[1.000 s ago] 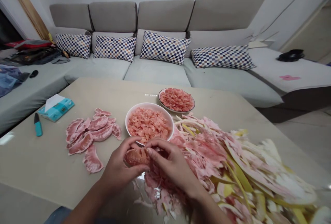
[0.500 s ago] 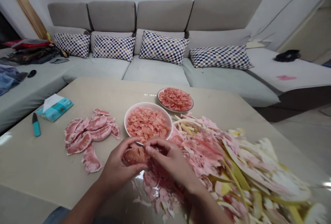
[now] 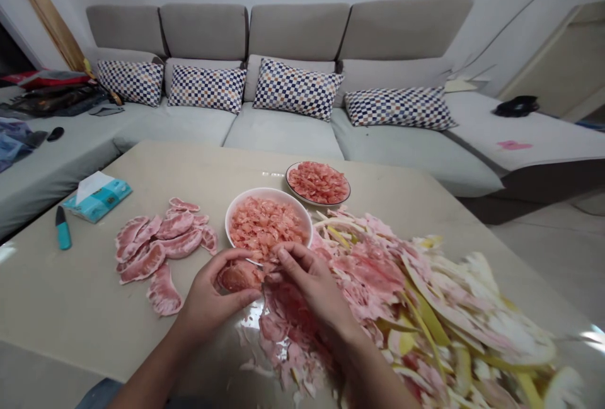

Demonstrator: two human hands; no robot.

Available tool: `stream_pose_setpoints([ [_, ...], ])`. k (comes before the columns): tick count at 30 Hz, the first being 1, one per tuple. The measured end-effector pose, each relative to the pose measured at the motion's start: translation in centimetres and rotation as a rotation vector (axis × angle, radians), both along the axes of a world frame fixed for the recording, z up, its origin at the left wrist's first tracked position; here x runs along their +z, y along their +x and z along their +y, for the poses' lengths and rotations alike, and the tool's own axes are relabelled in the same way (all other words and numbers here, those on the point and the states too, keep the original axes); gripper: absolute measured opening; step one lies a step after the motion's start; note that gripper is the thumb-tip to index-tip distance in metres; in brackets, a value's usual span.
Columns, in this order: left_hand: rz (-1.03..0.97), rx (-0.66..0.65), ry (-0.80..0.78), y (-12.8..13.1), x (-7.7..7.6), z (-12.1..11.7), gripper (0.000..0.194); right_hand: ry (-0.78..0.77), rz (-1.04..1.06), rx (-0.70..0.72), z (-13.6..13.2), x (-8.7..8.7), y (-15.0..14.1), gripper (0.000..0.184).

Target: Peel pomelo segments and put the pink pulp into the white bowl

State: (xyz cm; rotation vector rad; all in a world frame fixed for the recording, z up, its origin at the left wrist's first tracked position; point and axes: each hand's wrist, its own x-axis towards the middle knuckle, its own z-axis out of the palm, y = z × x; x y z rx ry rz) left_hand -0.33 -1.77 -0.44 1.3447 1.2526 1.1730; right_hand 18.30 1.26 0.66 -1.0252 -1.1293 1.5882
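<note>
My left hand curls around a pomelo segment with its pink flesh partly bared. Just right of it, the fingers of my right hand are pinched together at a small strip of pomelo membrane, partly hidden by the fingertips. Both hands are at the near rim of a white bowl filled with loose pink pomelo flesh. Below and right of my right hand lies a heap of membranes and peel. Several unpeeled pomelo segments rest on the table to the left.
Behind the bowl stands a dark-rimmed plate piled with pomelo flesh. A tissue pack and a teal-handled knife lie at the table's left. Beyond the table is a grey sofa with checked cushions.
My right hand has drawn slightly up and away from the segment, opening a gap between the hands. My left hand has shifted a little left with the segment. The view has moved slightly.
</note>
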Motion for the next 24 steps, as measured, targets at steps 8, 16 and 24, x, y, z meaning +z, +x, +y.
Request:
stream_pose_setpoints([
  [8,-0.218,-0.033,-0.074,-0.2,-0.6,0.7,0.040,0.174,-0.108,-0.105,0.7,-0.4,0.7,0.025],
  [16,-0.656,-0.090,-0.328,0.1,-0.4,1.0,0.042,0.666,-0.572,-0.093,0.5,-0.5,0.7,0.037],
  [24,-0.742,-0.151,-0.350,0.3,-0.1,1.1,0.039,0.693,-0.470,0.095,0.1,0.9,0.0,0.032],
])
